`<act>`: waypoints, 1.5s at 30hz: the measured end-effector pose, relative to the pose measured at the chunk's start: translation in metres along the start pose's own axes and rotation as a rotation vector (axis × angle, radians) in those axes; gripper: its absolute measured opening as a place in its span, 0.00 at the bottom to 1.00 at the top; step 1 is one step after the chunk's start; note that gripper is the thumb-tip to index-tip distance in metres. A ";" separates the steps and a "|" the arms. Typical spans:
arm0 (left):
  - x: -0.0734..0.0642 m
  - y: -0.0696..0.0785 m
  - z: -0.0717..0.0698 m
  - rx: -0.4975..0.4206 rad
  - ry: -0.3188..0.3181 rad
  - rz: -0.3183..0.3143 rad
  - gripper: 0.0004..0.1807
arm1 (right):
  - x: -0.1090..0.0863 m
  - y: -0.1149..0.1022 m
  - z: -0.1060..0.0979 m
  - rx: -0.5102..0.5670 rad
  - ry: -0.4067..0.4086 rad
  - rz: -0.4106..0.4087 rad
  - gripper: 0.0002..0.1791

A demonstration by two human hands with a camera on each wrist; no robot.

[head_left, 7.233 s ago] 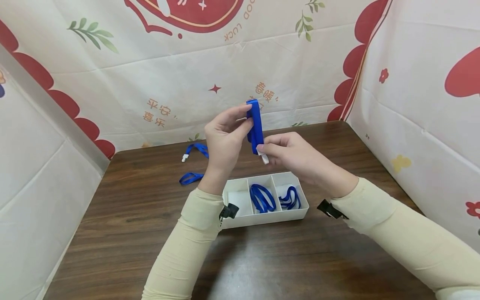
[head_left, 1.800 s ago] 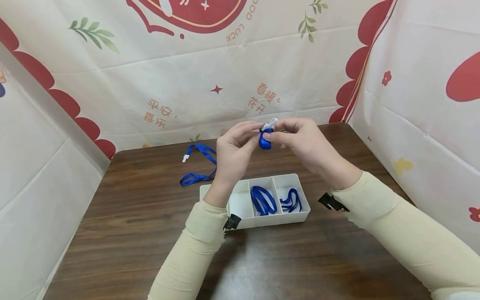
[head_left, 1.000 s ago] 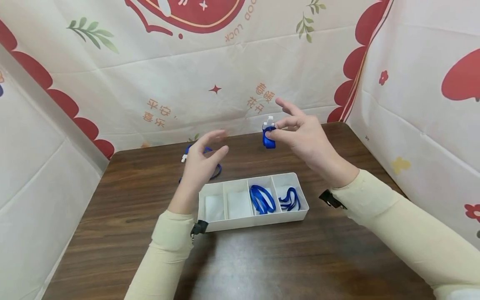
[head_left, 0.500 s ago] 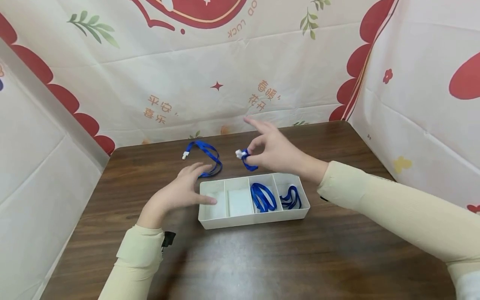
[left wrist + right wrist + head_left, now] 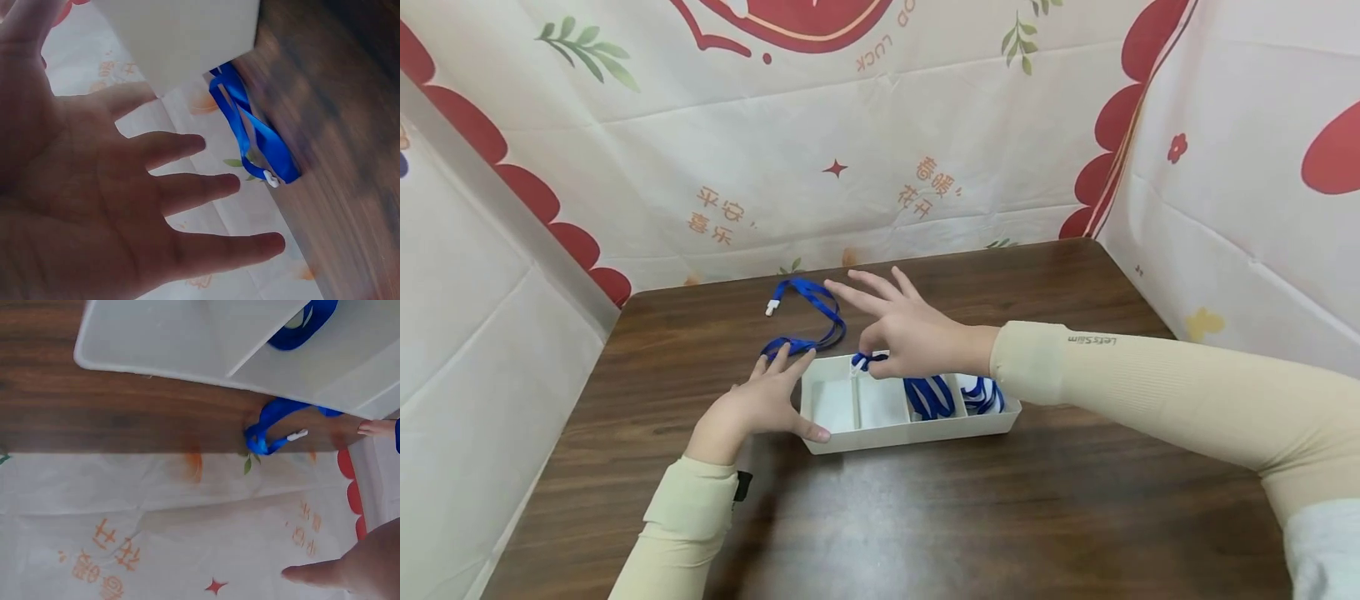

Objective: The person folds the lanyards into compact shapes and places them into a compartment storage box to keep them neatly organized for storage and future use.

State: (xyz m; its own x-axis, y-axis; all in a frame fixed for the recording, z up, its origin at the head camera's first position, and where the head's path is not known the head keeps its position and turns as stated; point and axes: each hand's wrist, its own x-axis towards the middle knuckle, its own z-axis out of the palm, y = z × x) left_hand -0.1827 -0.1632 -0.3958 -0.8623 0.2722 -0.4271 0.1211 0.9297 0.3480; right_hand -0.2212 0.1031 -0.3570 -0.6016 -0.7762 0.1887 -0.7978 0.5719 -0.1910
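My right hand [image 5: 910,337] pinches a small folded blue lanyard [image 5: 863,362] with a white clip between thumb and index finger. It hangs over the white divided box [image 5: 902,435], above the divider between the two left compartments; its other fingers stretch out. My left hand [image 5: 756,408] is spread at the box's left end, thumb at the front rim, and its palm shows in the left wrist view. Looped lanyards lie in the third compartment [image 5: 929,400] and the rightmost one. My right hand and forearm partly cover the box's back side.
Behind the box, to the left, another blue lanyard [image 5: 820,304] with a white clip [image 5: 772,307] lies loose on the brown wooden table [image 5: 925,517]. Printed white cloth walls [image 5: 760,150] stand around the table's back and sides.
The lanyard was folded into a small bundle between both hands. My left hand let go and moved down left to the box; my right hand carried the bundle down and left over it.
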 end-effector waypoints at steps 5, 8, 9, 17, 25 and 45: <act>0.002 -0.002 0.003 -0.045 -0.019 -0.043 0.73 | 0.000 0.004 0.013 0.064 -0.047 0.036 0.04; 0.002 -0.002 0.003 -0.067 -0.033 -0.057 0.73 | 0.000 0.011 0.020 0.095 -0.105 0.041 0.05; 0.002 -0.003 0.003 -0.070 -0.036 -0.060 0.73 | 0.000 0.013 0.022 0.093 -0.126 0.032 0.05; 0.001 -0.003 0.003 -0.068 -0.048 -0.064 0.73 | 0.011 0.024 0.029 -0.114 -0.201 -0.283 0.04; 0.002 -0.004 0.004 -0.082 -0.052 -0.074 0.71 | 0.020 0.027 0.037 -0.180 -0.269 -0.365 0.07; 0.003 -0.009 0.006 -0.134 -0.068 -0.042 0.71 | 0.022 0.025 0.059 -0.182 -0.354 -0.338 0.08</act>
State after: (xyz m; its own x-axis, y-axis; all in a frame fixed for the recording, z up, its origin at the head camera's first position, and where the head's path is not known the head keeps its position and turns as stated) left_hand -0.1835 -0.1691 -0.4051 -0.8293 0.2542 -0.4976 0.0148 0.9002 0.4352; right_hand -0.2516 0.0845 -0.4148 -0.2842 -0.9496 -0.1324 -0.9580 0.2866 0.0012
